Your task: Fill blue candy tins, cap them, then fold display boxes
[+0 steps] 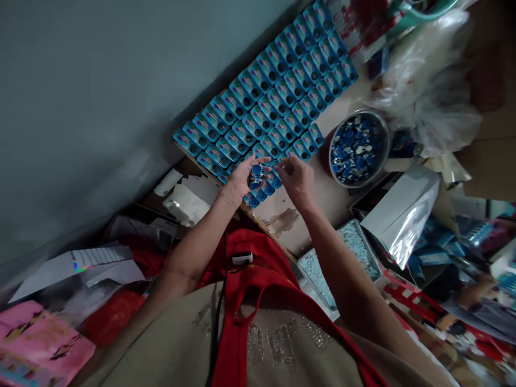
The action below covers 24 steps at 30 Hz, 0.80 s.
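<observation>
My left hand (pixel 246 177) is cupped, palm up, around several small round blue-and-silver discs (pixel 257 171). Just to its right, my right hand (pixel 297 176) has thumb and fingers pinched together; whatever they may hold is too small to make out. Both hands are over the near edge of long rows of blue blister-like cards (pixel 278 102), most with a dark round spot at one end. In the row nearest me, some cards (pixel 252 200) show a blue disc at that spot. Right of my right hand stands a round metal bowl (pixel 386 141) full of the same discs.
A clear tray (pixel 308 269) of small pale-blue pieces sits below my right forearm. Plastic bags (pixel 439 80) and an open white-flapped box (pixel 399 204) crowd the right side. A grey wall (pixel 100 80) rises at the left. Papers and a pink package (pixel 40 344) lie lower left.
</observation>
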### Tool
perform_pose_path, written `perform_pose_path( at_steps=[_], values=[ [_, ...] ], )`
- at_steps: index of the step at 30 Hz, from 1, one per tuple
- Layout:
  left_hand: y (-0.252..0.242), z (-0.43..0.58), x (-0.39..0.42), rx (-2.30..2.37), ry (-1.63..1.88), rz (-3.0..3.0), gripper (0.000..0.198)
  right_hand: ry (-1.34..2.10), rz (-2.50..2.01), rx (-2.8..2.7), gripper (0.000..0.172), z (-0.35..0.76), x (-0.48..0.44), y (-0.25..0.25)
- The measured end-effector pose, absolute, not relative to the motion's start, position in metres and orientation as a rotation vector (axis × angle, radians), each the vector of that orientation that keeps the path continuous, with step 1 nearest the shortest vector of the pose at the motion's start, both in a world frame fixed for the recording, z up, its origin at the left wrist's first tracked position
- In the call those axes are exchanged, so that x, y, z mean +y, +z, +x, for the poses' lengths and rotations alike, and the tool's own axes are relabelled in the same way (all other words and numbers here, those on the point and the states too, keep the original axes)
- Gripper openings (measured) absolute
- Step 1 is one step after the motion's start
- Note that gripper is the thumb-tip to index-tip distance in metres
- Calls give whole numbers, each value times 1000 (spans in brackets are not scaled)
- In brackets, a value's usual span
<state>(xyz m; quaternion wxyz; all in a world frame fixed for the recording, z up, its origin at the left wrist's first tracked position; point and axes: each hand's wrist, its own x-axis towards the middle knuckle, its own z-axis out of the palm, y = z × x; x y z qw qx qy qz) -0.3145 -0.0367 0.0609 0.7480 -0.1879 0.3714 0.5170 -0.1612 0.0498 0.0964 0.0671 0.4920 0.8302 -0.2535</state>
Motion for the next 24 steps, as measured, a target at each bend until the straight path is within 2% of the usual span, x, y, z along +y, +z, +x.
perform_pose_path(
  at_steps=[3, 6, 9, 11, 13, 15, 19, 24],
  values=[
    [58, -304, -31, 869, 1094, -461, 40, -865, 1305, 2711, 26, -175, 40, 101],
    [54, -293, -27, 882, 1063, -515, 39, -912, 1268, 2721, 21, -181, 39, 94],
    [51, -289, -27, 831, 1049, -508, 39, -1186, 1451, 2714, 15, -168, 47, 88],
    [50, -292, -29, 776, 1060, -469, 40, -1435, 1699, 2609, 18, -152, 55, 87],
    [51, -298, -31, 744, 1098, -434, 42, -1546, 1951, 2432, 18, -135, 61, 87],
    [53, -305, -32, 757, 1138, -426, 43, -1427, 2039, 2311, 11, -122, 64, 84],
    [59, -313, -28, 792, 1155, -410, 43, -851, 1854, 2320, 2, -121, 61, 73],
    [59, -312, -22, 796, 1162, -412, 41, -686, 1739, 2286, 12, -133, 62, 66]
  ],
)
